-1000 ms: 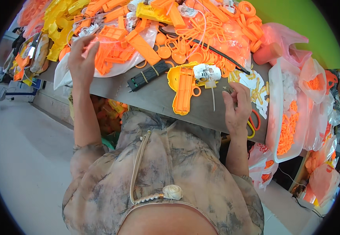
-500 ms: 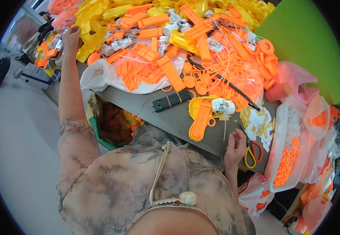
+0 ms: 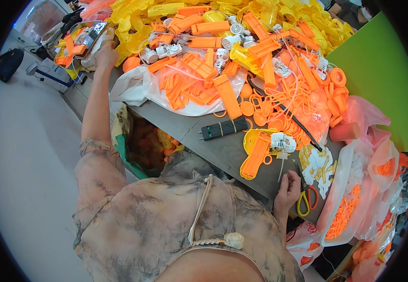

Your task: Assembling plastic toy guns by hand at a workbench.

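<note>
We see our left hand [image 3: 104, 52] stretched far out, touching a flat tray of orange plastic parts [image 3: 79, 40]. Our right hand [image 3: 287, 189] rests curled on the grey table edge [image 3: 222, 150], beside yellow-handled scissors [image 3: 306, 201].

The table [image 3: 222, 145] is grey. A big heap of parts [image 3: 241, 51] on it is orange, with yellow ones at the far side. A near toy [image 3: 255, 155] is orange on a yellow shell. Left of it lies a black block [image 3: 225, 128]. The scissors [image 3: 305, 201] on the right have yellow and red handles. The wall [image 3: 377, 70] on the right is green. The shirt [image 3: 166, 221] has a grey and tan blotchy pattern. The floor [image 3: 30, 155] is pale grey.
</note>
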The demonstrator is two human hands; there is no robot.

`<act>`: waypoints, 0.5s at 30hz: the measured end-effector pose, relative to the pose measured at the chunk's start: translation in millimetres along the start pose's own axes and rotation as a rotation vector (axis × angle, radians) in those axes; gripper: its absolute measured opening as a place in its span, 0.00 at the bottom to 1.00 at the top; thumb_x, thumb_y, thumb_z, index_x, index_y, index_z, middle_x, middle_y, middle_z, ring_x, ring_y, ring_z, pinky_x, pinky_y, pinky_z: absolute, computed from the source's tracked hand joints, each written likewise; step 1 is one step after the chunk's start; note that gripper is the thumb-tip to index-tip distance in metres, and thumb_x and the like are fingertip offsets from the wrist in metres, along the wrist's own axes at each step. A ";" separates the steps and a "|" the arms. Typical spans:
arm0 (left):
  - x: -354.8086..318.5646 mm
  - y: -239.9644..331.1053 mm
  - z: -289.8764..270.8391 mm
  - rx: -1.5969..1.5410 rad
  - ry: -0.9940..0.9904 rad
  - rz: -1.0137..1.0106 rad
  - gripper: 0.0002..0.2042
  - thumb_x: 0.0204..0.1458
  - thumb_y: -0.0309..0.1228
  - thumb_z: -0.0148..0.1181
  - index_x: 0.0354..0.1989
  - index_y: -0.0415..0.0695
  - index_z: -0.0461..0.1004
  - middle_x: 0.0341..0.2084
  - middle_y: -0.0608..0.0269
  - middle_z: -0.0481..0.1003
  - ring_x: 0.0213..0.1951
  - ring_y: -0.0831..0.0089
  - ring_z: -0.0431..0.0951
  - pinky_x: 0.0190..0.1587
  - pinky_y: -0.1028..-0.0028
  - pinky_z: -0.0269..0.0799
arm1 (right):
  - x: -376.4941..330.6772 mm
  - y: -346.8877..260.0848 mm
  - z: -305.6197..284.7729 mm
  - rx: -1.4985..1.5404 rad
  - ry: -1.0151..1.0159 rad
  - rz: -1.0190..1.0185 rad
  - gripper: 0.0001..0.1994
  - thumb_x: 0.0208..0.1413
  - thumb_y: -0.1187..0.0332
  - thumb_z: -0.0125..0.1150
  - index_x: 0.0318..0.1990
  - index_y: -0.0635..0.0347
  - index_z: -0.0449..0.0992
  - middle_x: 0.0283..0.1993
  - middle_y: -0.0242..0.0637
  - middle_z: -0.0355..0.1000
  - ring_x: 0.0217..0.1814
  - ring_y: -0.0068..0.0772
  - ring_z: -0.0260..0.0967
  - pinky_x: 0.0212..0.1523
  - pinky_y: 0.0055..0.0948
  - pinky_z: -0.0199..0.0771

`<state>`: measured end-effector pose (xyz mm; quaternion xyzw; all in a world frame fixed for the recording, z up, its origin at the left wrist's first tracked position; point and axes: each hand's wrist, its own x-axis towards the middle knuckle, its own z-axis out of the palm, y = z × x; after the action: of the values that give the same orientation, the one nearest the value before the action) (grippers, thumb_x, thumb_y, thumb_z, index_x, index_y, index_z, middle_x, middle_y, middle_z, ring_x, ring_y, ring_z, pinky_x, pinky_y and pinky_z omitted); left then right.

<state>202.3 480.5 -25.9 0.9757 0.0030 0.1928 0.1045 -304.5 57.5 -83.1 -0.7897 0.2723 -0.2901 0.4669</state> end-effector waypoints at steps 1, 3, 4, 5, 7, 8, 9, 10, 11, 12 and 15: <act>-1.1 5.4 -1.2 0.089 -0.092 -0.004 0.20 0.44 0.26 0.48 0.50 0.43 0.68 0.43 0.43 0.72 0.48 0.51 0.71 0.49 0.62 0.67 | -0.4 -2.2 0.3 0.002 0.001 -0.004 0.08 0.55 0.77 0.51 0.43 0.65 0.69 0.30 0.27 0.64 0.25 0.11 0.54 0.24 0.11 0.55; -5.0 -3.4 11.0 0.058 -0.053 -0.008 0.20 0.44 0.26 0.48 0.50 0.43 0.69 0.43 0.43 0.72 0.48 0.51 0.71 0.49 0.61 0.66 | -0.4 -6.3 0.8 -0.031 -0.011 -0.032 0.07 0.55 0.78 0.52 0.42 0.66 0.69 0.30 0.28 0.64 0.27 0.13 0.56 0.28 0.13 0.59; -6.9 -3.6 13.9 0.027 -0.022 -0.008 0.20 0.44 0.27 0.49 0.50 0.44 0.69 0.43 0.42 0.72 0.48 0.52 0.72 0.50 0.61 0.66 | -0.2 -7.5 0.8 -0.026 -0.008 -0.037 0.07 0.55 0.78 0.52 0.42 0.66 0.69 0.30 0.28 0.64 0.27 0.13 0.56 0.28 0.13 0.59; -6.7 -4.8 14.7 0.030 -0.021 0.015 0.20 0.44 0.27 0.49 0.50 0.44 0.68 0.43 0.43 0.72 0.47 0.51 0.72 0.50 0.61 0.65 | 0.2 -8.7 0.6 -0.033 -0.017 -0.030 0.07 0.55 0.79 0.52 0.41 0.67 0.69 0.30 0.28 0.64 0.28 0.14 0.57 0.29 0.13 0.59; -0.3 4.2 10.3 0.030 0.047 0.058 0.20 0.45 0.28 0.49 0.50 0.44 0.68 0.43 0.43 0.72 0.47 0.52 0.72 0.50 0.61 0.65 | -0.4 -9.2 0.0 -0.041 -0.014 -0.025 0.07 0.54 0.79 0.52 0.41 0.67 0.69 0.30 0.28 0.64 0.28 0.14 0.57 0.30 0.14 0.60; 4.0 9.3 8.2 0.032 0.109 0.097 0.20 0.46 0.29 0.50 0.51 0.44 0.68 0.43 0.43 0.72 0.47 0.52 0.72 0.51 0.61 0.65 | 0.0 -8.5 -0.5 -0.070 -0.014 -0.052 0.07 0.54 0.79 0.52 0.41 0.67 0.69 0.30 0.28 0.64 0.28 0.14 0.57 0.30 0.14 0.60; 5.9 28.3 -2.0 -0.037 0.127 0.097 0.21 0.49 0.34 0.52 0.52 0.42 0.66 0.45 0.43 0.71 0.47 0.52 0.72 0.50 0.62 0.65 | 0.2 -8.5 -1.9 -0.107 -0.011 -0.076 0.07 0.54 0.79 0.51 0.41 0.67 0.69 0.30 0.28 0.64 0.28 0.15 0.57 0.29 0.14 0.60; 14.0 29.8 -7.9 -0.038 0.132 0.096 0.21 0.49 0.34 0.52 0.52 0.42 0.66 0.45 0.43 0.71 0.47 0.52 0.72 0.50 0.62 0.65 | -0.1 -6.7 -2.0 -0.105 -0.010 -0.080 0.07 0.54 0.79 0.51 0.41 0.67 0.69 0.30 0.28 0.64 0.28 0.15 0.57 0.29 0.14 0.60; 27.7 32.4 -10.2 -0.222 0.158 0.042 0.22 0.50 0.37 0.52 0.52 0.40 0.65 0.46 0.42 0.70 0.47 0.52 0.72 0.50 0.62 0.65 | -0.4 -3.9 -1.5 -0.109 -0.018 -0.077 0.06 0.54 0.80 0.51 0.40 0.66 0.69 0.30 0.28 0.64 0.28 0.15 0.57 0.29 0.14 0.60; 40.9 38.2 -10.9 -0.410 0.181 -0.011 0.24 0.51 0.40 0.52 0.53 0.39 0.64 0.47 0.42 0.69 0.47 0.52 0.72 0.49 0.63 0.65 | 0.3 -3.1 -1.5 -0.115 -0.023 -0.073 0.06 0.54 0.80 0.51 0.39 0.66 0.69 0.30 0.28 0.63 0.28 0.15 0.57 0.29 0.15 0.60; 58.5 58.8 -10.9 -0.567 0.112 -0.159 0.30 0.46 0.38 0.61 0.56 0.37 0.59 0.48 0.46 0.69 0.44 0.57 0.74 0.43 0.63 0.69 | 1.9 -9.9 -1.8 -0.140 -0.036 -0.086 0.05 0.53 0.80 0.52 0.38 0.66 0.69 0.28 0.28 0.61 0.27 0.15 0.56 0.27 0.15 0.58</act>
<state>250.3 427.9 18.0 0.8921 0.0314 0.2305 0.3873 -302.9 59.2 -73.1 -0.8366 0.2493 -0.2761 0.4022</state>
